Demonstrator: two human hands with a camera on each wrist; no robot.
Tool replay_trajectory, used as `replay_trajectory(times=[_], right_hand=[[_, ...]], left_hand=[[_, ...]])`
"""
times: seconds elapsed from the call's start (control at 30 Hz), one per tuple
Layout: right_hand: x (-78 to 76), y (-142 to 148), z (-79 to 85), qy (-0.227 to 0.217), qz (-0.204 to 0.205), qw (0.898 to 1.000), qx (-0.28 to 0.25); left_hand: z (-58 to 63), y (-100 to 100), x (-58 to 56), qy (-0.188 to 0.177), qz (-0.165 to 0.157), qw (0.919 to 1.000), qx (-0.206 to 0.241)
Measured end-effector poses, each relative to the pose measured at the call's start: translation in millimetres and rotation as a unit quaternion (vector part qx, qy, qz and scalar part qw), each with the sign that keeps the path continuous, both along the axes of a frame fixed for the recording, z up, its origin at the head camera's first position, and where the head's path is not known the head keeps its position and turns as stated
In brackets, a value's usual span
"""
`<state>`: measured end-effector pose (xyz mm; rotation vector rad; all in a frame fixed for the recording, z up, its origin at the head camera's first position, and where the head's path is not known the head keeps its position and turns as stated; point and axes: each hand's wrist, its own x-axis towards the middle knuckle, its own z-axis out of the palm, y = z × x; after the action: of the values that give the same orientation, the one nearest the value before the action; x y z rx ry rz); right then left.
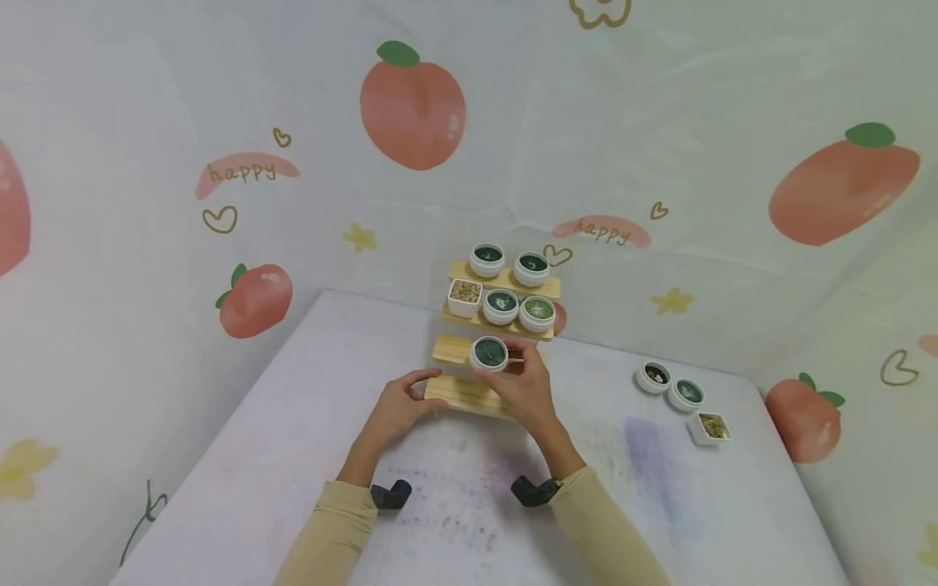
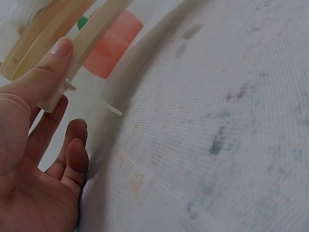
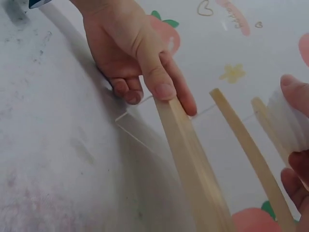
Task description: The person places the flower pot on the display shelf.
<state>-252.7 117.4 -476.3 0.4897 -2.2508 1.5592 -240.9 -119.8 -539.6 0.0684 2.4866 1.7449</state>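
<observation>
One pot (image 1: 489, 353) between right fingers (image 1: 520, 345); left fingers (image 1: 421, 375) grip lowest plank (image 1: 467, 393).

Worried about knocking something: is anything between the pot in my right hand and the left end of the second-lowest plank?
Nothing visible blocks the pot from the left end of the second-lowest plank; your left hand grips the bottom plank, lower down.

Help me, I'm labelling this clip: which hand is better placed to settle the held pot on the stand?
Right, most likely. The right hand holds the pot at the third board down. The left hand grips the end of the lowest board, so it seems better suited to steadying.
</observation>
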Motion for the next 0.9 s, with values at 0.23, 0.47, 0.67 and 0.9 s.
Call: replay_trajectory(times=[0.23, 0.47, 0.67, 0.9], right_hand=[[-14.5, -17.9, -2.6, 0.041, -0.003, 0.999, 0.031], [-20.5, -21.9, -5.1, 0.024, 0.002, 0.999, 0.031], [-19.3, -19.4, -5.7, 0.011, -0.017, 0.999, 0.041], [-18.3, -21.7, -9.2, -0.007, -0.029, 0.998, 0.050]], left_hand=[[0.5, -1.0, 0.1, 0.002, -0.006, 1.0000, 0.005], [-0.3, -2.0, -0.3, 0.005, -0.009, 0.9999, 0.009], [0.1, -0.2, -1.2, 0.004, -0.015, 0.9999, 0.005], [-1.8, -0.2, -1.9, 0.004, -0.005, 1.0000, -0.001]])
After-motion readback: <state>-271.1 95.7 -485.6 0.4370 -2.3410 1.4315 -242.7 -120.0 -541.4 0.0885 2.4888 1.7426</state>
